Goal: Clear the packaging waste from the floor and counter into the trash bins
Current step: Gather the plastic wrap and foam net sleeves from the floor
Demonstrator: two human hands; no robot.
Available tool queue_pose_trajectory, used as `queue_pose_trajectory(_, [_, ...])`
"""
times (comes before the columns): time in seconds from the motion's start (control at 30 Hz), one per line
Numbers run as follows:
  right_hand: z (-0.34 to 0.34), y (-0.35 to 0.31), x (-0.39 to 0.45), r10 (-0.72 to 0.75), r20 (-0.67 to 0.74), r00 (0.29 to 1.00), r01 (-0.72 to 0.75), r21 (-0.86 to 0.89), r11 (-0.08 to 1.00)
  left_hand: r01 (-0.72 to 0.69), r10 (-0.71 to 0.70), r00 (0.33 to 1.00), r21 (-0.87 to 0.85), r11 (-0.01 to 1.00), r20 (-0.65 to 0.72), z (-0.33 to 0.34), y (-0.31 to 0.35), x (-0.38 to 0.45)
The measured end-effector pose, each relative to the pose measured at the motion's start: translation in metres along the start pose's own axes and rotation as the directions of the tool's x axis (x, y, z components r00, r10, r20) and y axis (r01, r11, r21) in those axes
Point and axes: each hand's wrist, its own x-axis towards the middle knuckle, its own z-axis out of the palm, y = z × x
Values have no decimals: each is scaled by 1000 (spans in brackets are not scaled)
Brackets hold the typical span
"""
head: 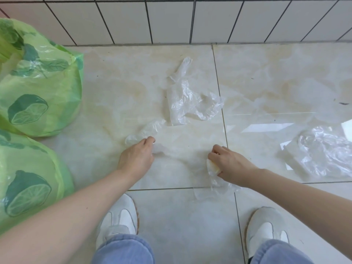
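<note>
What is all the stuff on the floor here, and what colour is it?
Trash bags: two, light green with darker lime prints, at the left edge, one nearer the wall, one nearer the person.
Clear plastic bag: one, see-through, crumpled on the floor tiles ahead of the hands.
Plastic wrap pile: one, see-through, on the floor at the right.
Small plastic wrapper: one, see-through, at the left fingertips.
Wall tiles: white, dark grout, along the top.
Shoes: two, white, at the bottom.
Jeans: blue, bottom edge.
Left hand: closing on the small wrapper.
Right hand: gripping crumpled plastic.
</note>
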Motion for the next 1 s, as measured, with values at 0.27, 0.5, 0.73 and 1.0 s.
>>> queue_pose_trajectory(0.27, [-8,17,-9,111,-132,985,-84,192,978,-77,53,989,-177,981,-137,-5,4,-11])
queue_pose_trajectory(0.5, [-16,30,-22,252,-100,962,-216,283,935,-72,43,995,-358,931,-90,-16,43,-8])
queue_pose_trajectory(0.73, [-22,41,-30,281,-170,945,-222,298,928,-92,64,996,-555,827,-69,-33,83,11])
queue_pose_trajectory(1.0, [-23,80,-54,439,-306,845,-298,413,861,-223,199,975,-525,821,-102,-30,109,28])
